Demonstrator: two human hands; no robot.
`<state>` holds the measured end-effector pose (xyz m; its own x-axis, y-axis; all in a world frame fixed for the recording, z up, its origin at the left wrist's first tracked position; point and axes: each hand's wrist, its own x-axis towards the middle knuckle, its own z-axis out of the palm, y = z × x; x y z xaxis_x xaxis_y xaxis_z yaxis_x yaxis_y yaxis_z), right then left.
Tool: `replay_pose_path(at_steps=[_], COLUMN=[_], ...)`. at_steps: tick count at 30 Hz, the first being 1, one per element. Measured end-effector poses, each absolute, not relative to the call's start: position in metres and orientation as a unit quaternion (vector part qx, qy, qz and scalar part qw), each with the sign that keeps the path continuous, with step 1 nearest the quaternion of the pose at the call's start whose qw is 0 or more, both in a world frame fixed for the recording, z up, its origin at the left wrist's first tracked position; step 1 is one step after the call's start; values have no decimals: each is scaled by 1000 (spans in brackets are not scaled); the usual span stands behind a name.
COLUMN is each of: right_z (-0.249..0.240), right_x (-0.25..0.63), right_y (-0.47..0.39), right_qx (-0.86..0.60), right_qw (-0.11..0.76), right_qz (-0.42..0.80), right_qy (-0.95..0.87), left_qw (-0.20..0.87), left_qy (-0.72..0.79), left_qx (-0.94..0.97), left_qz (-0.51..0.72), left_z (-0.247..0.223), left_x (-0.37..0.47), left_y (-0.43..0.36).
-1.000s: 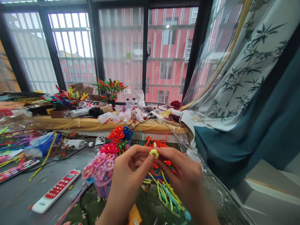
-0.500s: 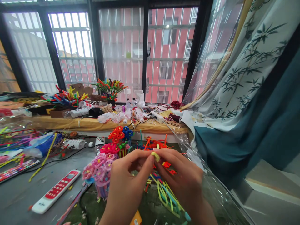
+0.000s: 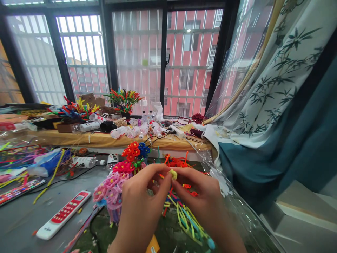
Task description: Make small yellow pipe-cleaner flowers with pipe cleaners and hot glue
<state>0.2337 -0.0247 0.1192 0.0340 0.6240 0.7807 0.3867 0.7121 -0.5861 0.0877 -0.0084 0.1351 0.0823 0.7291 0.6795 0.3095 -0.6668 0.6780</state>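
Between the fingertips of both hands is a small yellow coil of fuzzy pipe cleaner [image 3: 173, 174]. My left hand [image 3: 147, 196] pinches it from the left, thumb against forefinger. From the other side my right hand [image 3: 201, 196] closes its thumb and forefinger on the same coil. Just left of my left hand stands a bunch of pink and lilac pipe-cleaner flowers [image 3: 112, 188]. Red flowers [image 3: 131, 150] and blue flowers [image 3: 143, 149] rise behind it. Yellow-green pipe-cleaner stems [image 3: 188, 223] lie below my right hand, and orange-red pieces [image 3: 179, 161] lie beyond the fingers.
A white remote control [image 3: 64, 214] lies on the grey table [image 3: 23, 225] at left, with a plastic bottle [image 3: 85, 162] behind it. Bottles, a power strip [image 3: 177, 131] and a pipe-cleaner plant [image 3: 125, 102] crowd the window ledge. A curtain [image 3: 276, 91] hangs at right.
The tip of yellow pipe cleaner that stuck up above the fingers no longer shows. My right hand has shifted slightly left and its fingers have closed in around the coil.
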Motion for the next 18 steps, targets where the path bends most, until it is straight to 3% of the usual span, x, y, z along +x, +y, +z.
replay_pose_path(at_steps=[8, 14, 18], right_z=[117, 115, 112], right_x=[230, 226, 224], right_y=[-30, -31, -30], right_qx=[-406, -407, -402], right_qw=[628, 642, 648], right_qz=[90, -16, -26], right_qy=[-658, -649, -647], left_qw=[0, -19, -20], left_qy=[344, 342, 332], left_qx=[753, 753, 742], left_qz=[562, 561, 583], left_z=[138, 137, 135], left_x=[92, 96, 97], left_y=[-13, -18, -19])
